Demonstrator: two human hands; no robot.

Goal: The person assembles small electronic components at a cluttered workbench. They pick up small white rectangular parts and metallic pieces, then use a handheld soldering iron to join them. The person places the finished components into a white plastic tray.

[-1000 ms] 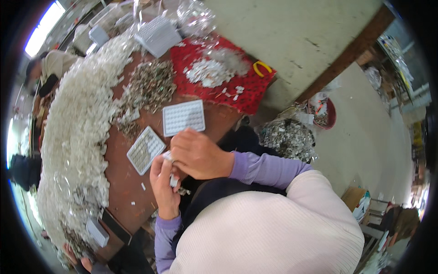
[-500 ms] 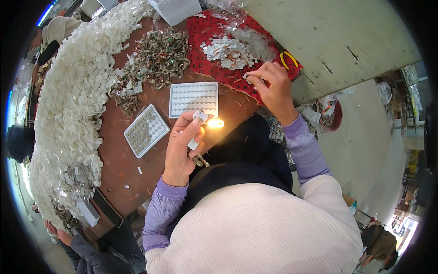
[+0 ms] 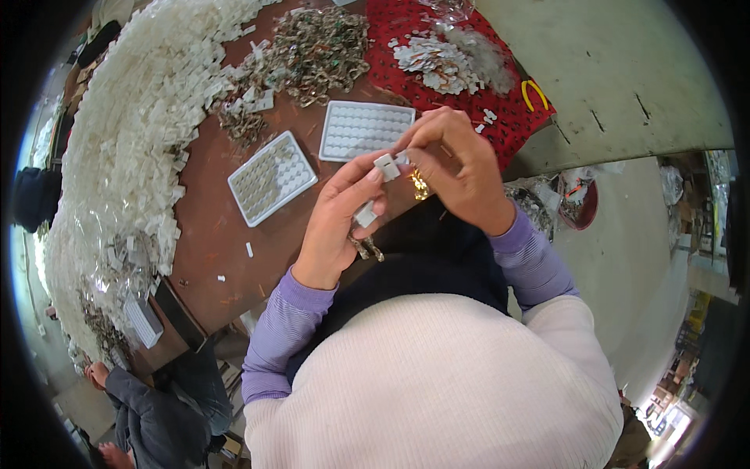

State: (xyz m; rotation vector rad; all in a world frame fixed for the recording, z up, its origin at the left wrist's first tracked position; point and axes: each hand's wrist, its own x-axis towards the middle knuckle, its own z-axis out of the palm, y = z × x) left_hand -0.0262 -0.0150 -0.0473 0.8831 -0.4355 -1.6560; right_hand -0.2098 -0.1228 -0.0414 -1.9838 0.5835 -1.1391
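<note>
My left hand (image 3: 332, 227) grips a small white tag (image 3: 387, 166) between thumb and fingers. Lower in the same hand sits a second white tag (image 3: 366, 214), with dull metallic chain-like pieces (image 3: 367, 248) showing below the palm. A shiny gold-coloured piece (image 3: 419, 186) hangs beside the upper tag; its exact kind is unclear. Against that tag my right hand (image 3: 469, 172) pinches a small pale piece (image 3: 402, 158), partly hidden by the fingers. Just beyond my hands lies a white tray (image 3: 323, 134) with rows of round cells.
Another celled tray (image 3: 241, 209) lies to the left. A large heap of clear-white tags (image 3: 125, 133) covers the table's left side. Behind are a chain-like metallic heap (image 3: 320, 51) and a red cloth (image 3: 512, 133) bearing flat white pieces (image 3: 437, 62) and yellow-handled pliers (image 3: 534, 95).
My right hand has moved left from the red cloth to meet the tag in my left hand. The bright glare by the left hand has become a gold-coloured piece. The view has shifted.
</note>
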